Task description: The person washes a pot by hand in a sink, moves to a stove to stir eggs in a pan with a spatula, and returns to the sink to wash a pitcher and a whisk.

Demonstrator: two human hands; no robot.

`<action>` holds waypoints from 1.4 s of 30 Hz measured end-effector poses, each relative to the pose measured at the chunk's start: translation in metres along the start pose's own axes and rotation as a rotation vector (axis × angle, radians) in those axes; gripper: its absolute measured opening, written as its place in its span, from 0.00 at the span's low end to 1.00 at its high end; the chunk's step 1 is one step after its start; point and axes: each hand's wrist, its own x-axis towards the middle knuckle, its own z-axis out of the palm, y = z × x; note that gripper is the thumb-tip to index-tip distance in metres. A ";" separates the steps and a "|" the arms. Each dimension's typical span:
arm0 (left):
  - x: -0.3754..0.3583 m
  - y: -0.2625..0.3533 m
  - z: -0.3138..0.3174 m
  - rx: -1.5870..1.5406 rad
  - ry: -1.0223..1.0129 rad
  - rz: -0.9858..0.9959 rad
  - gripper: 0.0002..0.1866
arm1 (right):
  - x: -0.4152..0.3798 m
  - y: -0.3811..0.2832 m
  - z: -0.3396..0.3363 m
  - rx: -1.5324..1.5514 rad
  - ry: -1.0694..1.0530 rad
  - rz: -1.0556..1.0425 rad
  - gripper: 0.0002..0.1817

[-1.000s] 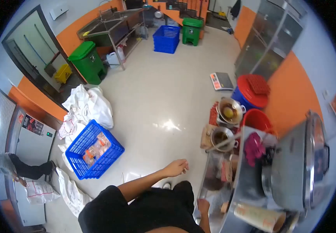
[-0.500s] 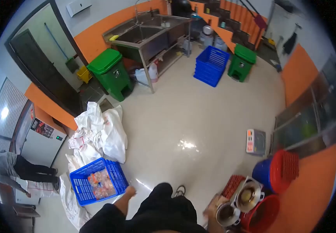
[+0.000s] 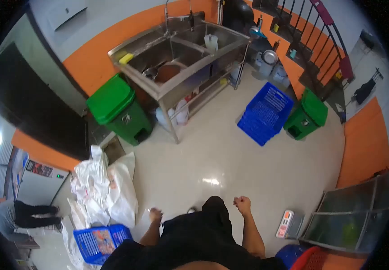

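My left hand (image 3: 156,215) hangs over the floor beside my dark-clothed leg. Its fingers look loosely curled, and I see nothing in them. The nearest things to it are the white woven sacks (image 3: 121,191) and the blue crate (image 3: 85,247), which has orange and clear bagged items (image 3: 106,241) inside. On the other side, my right hand (image 3: 243,204) is raised a little in front of my hip, fingers curled in with nothing visible in them. It touches nothing. A small weighing scale (image 3: 290,224) rests on the floor to its right.
Ahead stands a steel double sink (image 3: 176,67) with a green bin (image 3: 120,110) at its left. Stacked blue crates (image 3: 266,112) and a second green bin (image 3: 308,116) stand near the stairs (image 3: 300,49). A person (image 3: 12,218) bends over at far left. A glass-fronted cabinet (image 3: 352,216) is at right.
My view has moved forward toward the sink. My right hand has left the pots and red tubs, which have mostly dropped out of view. My left hand has moved away from the blue crate.
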 end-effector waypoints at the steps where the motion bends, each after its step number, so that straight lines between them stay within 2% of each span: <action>1: 0.013 0.051 0.076 -0.030 -0.173 0.007 0.07 | 0.035 0.004 -0.006 0.017 0.041 0.054 0.15; 2: 0.041 0.082 0.137 0.089 -0.321 0.126 0.08 | 0.068 0.005 -0.012 0.033 0.081 0.105 0.15; 4: 0.054 0.171 0.250 0.579 -0.358 0.591 0.11 | 0.151 -0.005 -0.024 0.102 0.113 0.151 0.13; 6: 0.042 0.250 0.329 0.444 -0.280 0.584 0.12 | 0.228 -0.024 -0.044 0.163 0.131 0.217 0.10; 7: 0.042 0.283 0.361 0.316 -0.206 0.593 0.13 | 0.275 -0.042 -0.051 0.052 0.188 0.091 0.08; 8: 0.047 0.306 0.384 0.320 -0.194 0.592 0.13 | 0.322 -0.065 -0.053 -0.053 0.241 -0.031 0.07; 9: 0.053 0.322 0.393 0.202 -0.113 0.568 0.14 | 0.359 -0.109 -0.059 -0.115 0.262 -0.273 0.06; 11: 0.070 0.348 0.406 0.055 0.042 0.562 0.14 | 0.453 -0.188 -0.064 0.025 0.132 -0.252 0.07; 12: 0.080 0.356 0.406 0.023 0.118 0.570 0.15 | 0.509 -0.211 -0.060 -0.076 0.117 -0.382 0.06; 13: 0.076 0.377 0.410 0.078 0.216 0.607 0.15 | 0.548 -0.263 -0.063 -0.132 0.112 -0.487 0.05; 16: 0.083 0.421 0.413 0.098 0.473 0.705 0.17 | 0.643 -0.397 -0.048 0.092 0.089 -0.582 0.04; 17: 0.092 0.440 0.425 0.100 0.486 0.697 0.17 | 0.676 -0.430 -0.038 0.168 0.079 -0.599 0.04; 19: 0.104 0.492 0.452 0.024 0.684 0.755 0.18 | 0.734 -0.493 -0.020 0.279 0.019 -0.632 0.04; 20: 0.097 0.534 0.482 0.131 0.740 0.799 0.18 | 0.758 -0.513 -0.007 0.271 0.002 -0.626 0.04; 21: 0.101 0.576 0.516 0.231 0.792 0.845 0.18 | 0.785 -0.537 0.007 0.387 -0.037 -0.624 0.03; 22: 0.153 0.582 0.520 -0.031 0.646 0.922 0.17 | 0.812 -0.559 0.017 0.496 -0.080 -0.621 0.03; 23: 0.172 0.621 0.564 -0.323 0.654 0.867 0.16 | 0.836 -0.573 0.029 0.459 -0.105 -0.594 0.03; 25: 0.219 0.689 0.620 -0.050 0.585 0.861 0.13 | 0.900 -0.597 0.055 0.284 -0.133 -0.578 0.07; 26: 0.247 0.720 0.651 -0.065 0.496 0.774 0.12 | 0.939 -0.594 0.074 0.286 -0.168 -0.580 0.07; 28: 0.315 0.765 0.705 -0.129 0.345 0.720 0.11 | 1.023 -0.582 0.116 -0.045 -0.060 -0.523 0.13; 29: 0.364 0.779 0.720 0.115 0.416 0.767 0.13 | 1.051 -0.582 0.131 -0.214 0.027 -0.501 0.19; 30: 0.385 0.804 0.745 0.200 0.415 0.786 0.15 | 1.090 -0.564 0.152 -0.219 -0.014 -0.514 0.19; 31: 0.406 0.827 0.765 0.274 0.451 0.815 0.18 | 1.133 -0.541 0.179 -0.222 0.010 -0.440 0.20; 32: 0.452 0.839 0.772 0.275 0.451 0.754 0.20 | 1.165 -0.529 0.200 -0.229 0.036 -0.362 0.21; 33: 0.497 0.846 0.772 0.300 0.434 0.918 0.20 | 1.183 -0.529 0.211 -0.017 -0.221 0.031 0.25; 34: 0.530 0.855 0.778 0.133 0.416 0.744 0.19 | 1.187 -0.535 0.216 -0.031 -0.247 0.054 0.25; 35: 0.554 0.872 0.781 -0.136 0.250 0.660 0.18 | 1.181 -0.553 0.214 0.088 -0.364 0.206 0.27; 36: 0.516 0.907 0.806 0.197 0.421 0.827 0.17 | 1.173 -0.574 0.205 0.200 -0.475 0.357 0.30; 37: 0.486 0.936 0.833 0.273 0.526 0.785 0.17 | 1.167 -0.591 0.197 0.175 -0.520 0.312 0.31; 38: 0.474 0.952 0.850 0.347 0.630 0.748 0.17 | 1.176 -0.580 0.203 0.158 -0.537 0.317 0.31; 40: 0.498 0.953 0.848 0.424 0.667 0.786 0.17 | 1.186 -0.549 0.216 0.460 -0.673 0.515 0.25; 42: 0.531 0.949 0.844 0.504 0.693 0.841 0.17 | 1.188 -0.534 0.216 0.461 -0.724 0.518 0.23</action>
